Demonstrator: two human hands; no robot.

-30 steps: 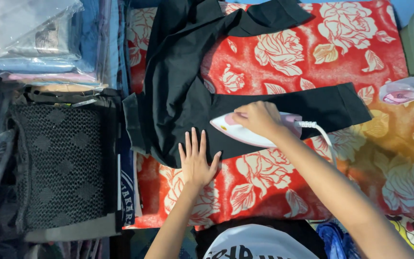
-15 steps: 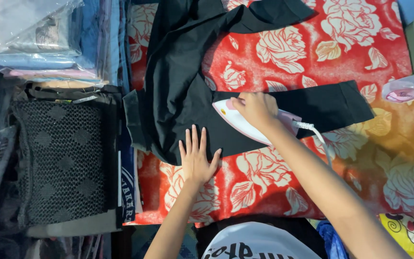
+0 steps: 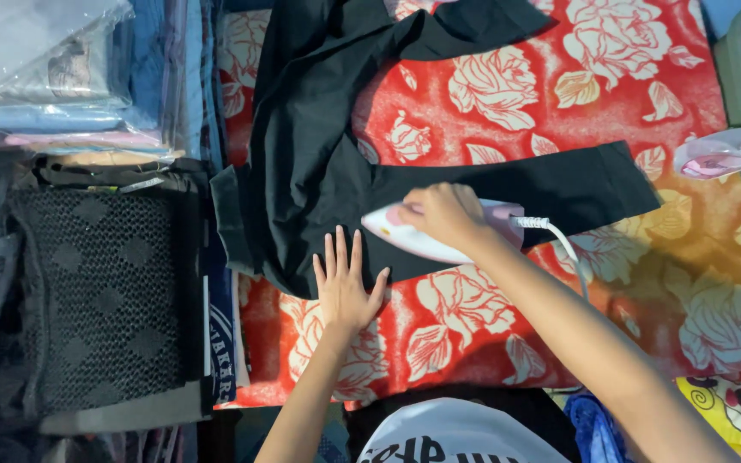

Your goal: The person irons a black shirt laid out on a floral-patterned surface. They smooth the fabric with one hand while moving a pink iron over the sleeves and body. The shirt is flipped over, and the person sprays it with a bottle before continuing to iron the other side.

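- Iron point(image 3: 439, 236), white and pink, sits on the black garment point(image 3: 319, 163) at the root of the sleeve, further toward the body of the garment than a second ago, when it lay further out along the sleeve.
- The right hand point(image 3: 443, 214) wraps the iron's handle from above, its grip closed around it; the white cord point(image 3: 559, 244) trails off toward the wrist.
- The left hand point(image 3: 345, 283) lies flat with fingers spread, holding nothing, pressing the garment's lower edge just beside the iron; it has barely shifted.
- The garment is spread on a red cloth with pale roses point(image 3: 611, 77), one sleeve stretched out to the right, the other folded up at the top.
- The shift suggests the sleeve pass is working inward, toward the flattened stretch under the left palm.
- A black mesh bag point(image 3: 100, 291) and stacked folded fabrics point(image 3: 62, 86) lie off to the left.
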